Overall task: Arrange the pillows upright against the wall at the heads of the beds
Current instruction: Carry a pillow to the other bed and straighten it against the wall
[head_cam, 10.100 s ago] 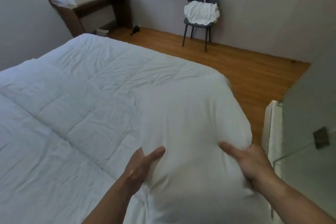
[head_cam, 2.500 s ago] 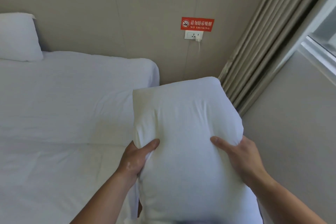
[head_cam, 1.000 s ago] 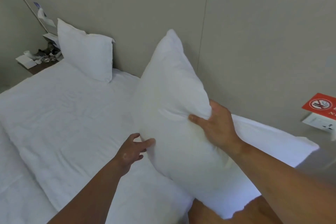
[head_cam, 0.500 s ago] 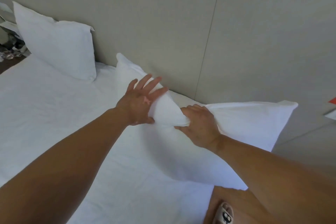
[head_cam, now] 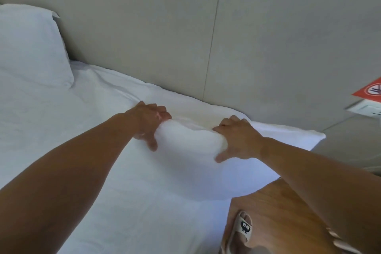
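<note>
A white pillow lies low at the right end of the bed's head, close to the beige wall, its right corner sticking out past the mattress edge. My left hand grips its upper edge on the left, fingers curled over the top. My right hand grips the same edge further right, thumb spread down the front. A second white pillow stands upright against the wall at the far left.
The white bed sheet fills the left and lower part of the view. Wooden floor and a beige slipper lie at the lower right. A red no-smoking sign and a wall socket sit at the right edge.
The pillow was carried from the foot of the bed to its head and lowered onto the right end. Over the last half second my hands spread apart along its top edge.
</note>
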